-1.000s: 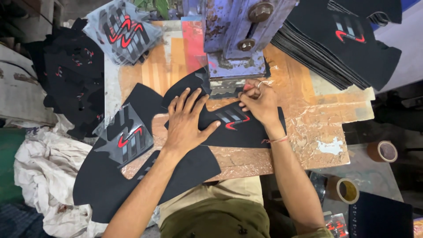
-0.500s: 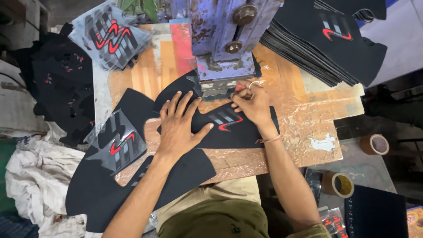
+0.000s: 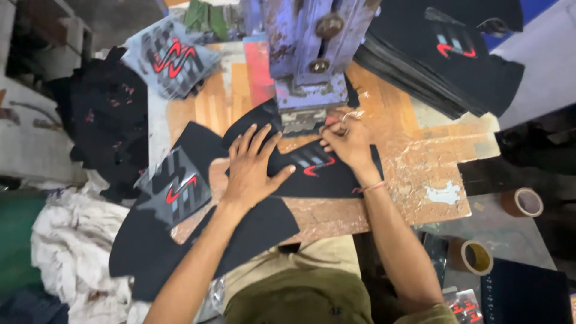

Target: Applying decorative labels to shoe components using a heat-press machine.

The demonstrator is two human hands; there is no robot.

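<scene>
Left hand (image 3: 251, 169) lies flat, fingers spread, pinning the black fabric piece (image 3: 321, 174) at the press (image 3: 306, 57)'s 6 o'clock, while right hand (image 3: 347, 143) pinches its edge, fingertips risking the die.

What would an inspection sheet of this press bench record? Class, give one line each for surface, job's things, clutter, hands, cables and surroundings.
Surface: worn wooden bench top, scuffed, with patchy pale residue.
Job's things: black fabric piece with a red and grey mark lies flat under the blue press.
Clutter: stack of black pieces top right; loose printed sheets; tape rolls at right.
Hands: left hand spread flat on the fabric; right hand pinching its edge by the press.
Cables: nothing seen.
Surroundings: white cloth heap at left; dark floor beyond.
</scene>
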